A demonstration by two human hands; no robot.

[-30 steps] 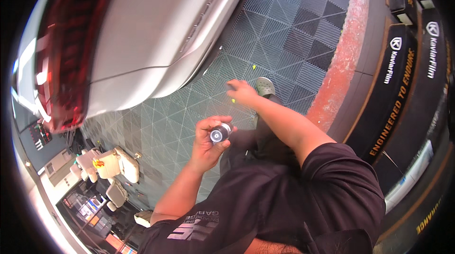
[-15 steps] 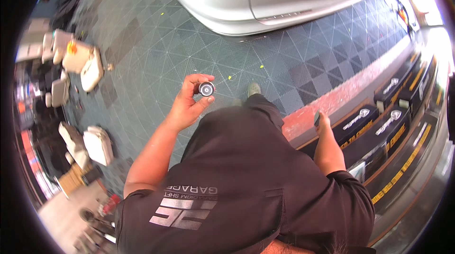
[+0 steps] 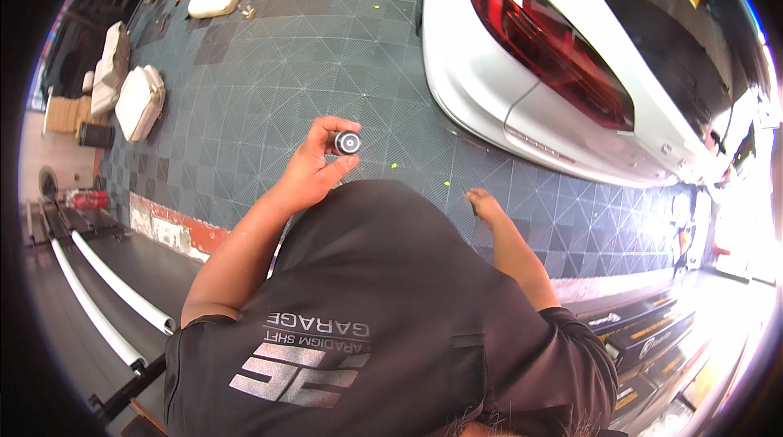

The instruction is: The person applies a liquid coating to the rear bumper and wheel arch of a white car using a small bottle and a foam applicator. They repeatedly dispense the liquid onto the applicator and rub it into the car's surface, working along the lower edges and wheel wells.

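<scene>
Left hand (image 3: 314, 159) curled around a small dark cylinder (image 3: 348, 143), thumb and fingers apart, right hand (image 3: 486, 206) lowered, its grip impossible to tell.

A grey patterned tile floor (image 3: 326, 62) spreads past cream seats (image 3: 140, 104) at upper left; bright light (image 3: 744, 212) floods the right.

Grips small cylindrical bottle (image 3: 348, 143) between thumb and curled fingers of left hand (image 3: 314, 161), near their tips. Presents round end to view: dark face, pale ring, pale centre spot. Carries small dark piece (image 3: 472, 207) at fingertips of right hand (image 3: 486, 205), partly covered; too small for exact shape.
</scene>
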